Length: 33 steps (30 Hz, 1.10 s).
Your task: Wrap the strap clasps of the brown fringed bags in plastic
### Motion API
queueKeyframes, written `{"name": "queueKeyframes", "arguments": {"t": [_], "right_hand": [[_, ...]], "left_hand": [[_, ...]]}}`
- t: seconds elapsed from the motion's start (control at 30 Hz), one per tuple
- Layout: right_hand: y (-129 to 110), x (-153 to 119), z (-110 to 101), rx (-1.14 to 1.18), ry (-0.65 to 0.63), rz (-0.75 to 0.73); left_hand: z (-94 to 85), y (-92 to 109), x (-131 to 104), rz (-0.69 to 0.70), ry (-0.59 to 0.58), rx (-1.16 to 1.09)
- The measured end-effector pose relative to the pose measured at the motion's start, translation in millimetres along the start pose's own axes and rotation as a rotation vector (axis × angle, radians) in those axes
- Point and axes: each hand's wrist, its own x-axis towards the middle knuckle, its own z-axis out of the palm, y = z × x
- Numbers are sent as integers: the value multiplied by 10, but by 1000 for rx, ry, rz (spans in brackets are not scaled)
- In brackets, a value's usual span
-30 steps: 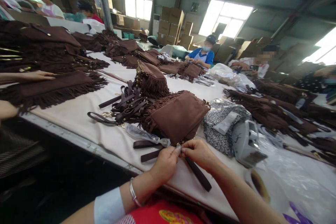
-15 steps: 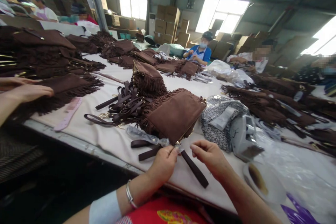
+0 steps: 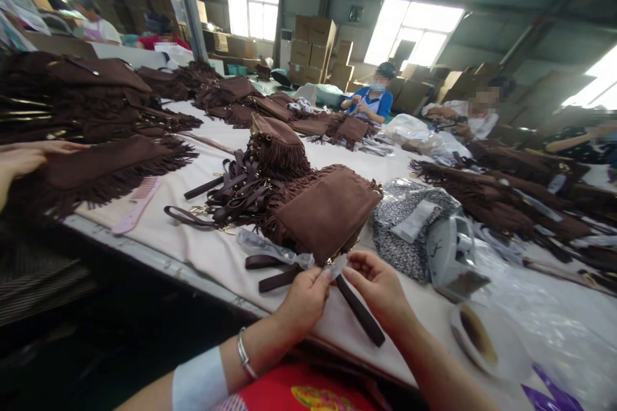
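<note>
A brown fringed suede bag (image 3: 322, 209) lies on the white-covered table with its zipper edge toward me. At its near corner, my left hand (image 3: 306, 298) is closed, thumb and finger pinching the clip end of a dark wrist strap (image 3: 361, 311) beside the zipper's metal. My right hand (image 3: 378, 282) is closed in a pinch on a small piece of clear plastic (image 3: 339, 264) at that same clip. Left of my hands are a crumpled clear plastic sleeve (image 3: 272, 247) and more strap ends. The exact fastening is hidden by my fingers.
A pile of dark straps (image 3: 231, 196) and another fringed bag (image 3: 277, 148) lie beyond. To the right are a tape dispenser (image 3: 453, 250), a tape roll (image 3: 482, 340) and plastic bags. At left, a co-worker's hand (image 3: 22, 164) rests on a bag near a pink comb (image 3: 137, 205).
My right hand has moved left to the clip and now pinches the clear plastic there. My left hand keeps its pinch. The view has shifted slightly.
</note>
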Motion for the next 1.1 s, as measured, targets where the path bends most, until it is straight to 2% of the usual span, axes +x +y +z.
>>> {"name": "queueKeyframes", "arguments": {"t": [0.07, 0.13, 0.27, 0.4, 0.53, 0.7, 0.87, 0.97, 1.1], "right_hand": [[92, -36, 15, -13, 18, -60], [123, -51, 35, -103, 22, -115], [11, 5, 78, -256, 65, -214], [-93, 91, 91, -317, 35, -285], [-74, 103, 0, -327, 41, -380], [-118, 101, -121, -495, -166, -643], [-162, 218, -99, -568, -231, -771], [-197, 273, -56, -601, -273, -746], [-278, 291, 28, -618, -248, -590]], "left_hand": [[29, -4, 0, -109, -52, -184], [47, -2, -4, -159, -92, -272], [40, -25, -14, -96, -74, -200], [11, -70, -27, -15, -38, -118], [-7, -30, -43, -107, -84, -257], [-3, 74, -50, -222, -157, -391], [3, 71, -53, -236, -172, -384], [-15, 30, -66, -162, -140, -293], [-51, -11, -66, 171, 30, 104]]}}
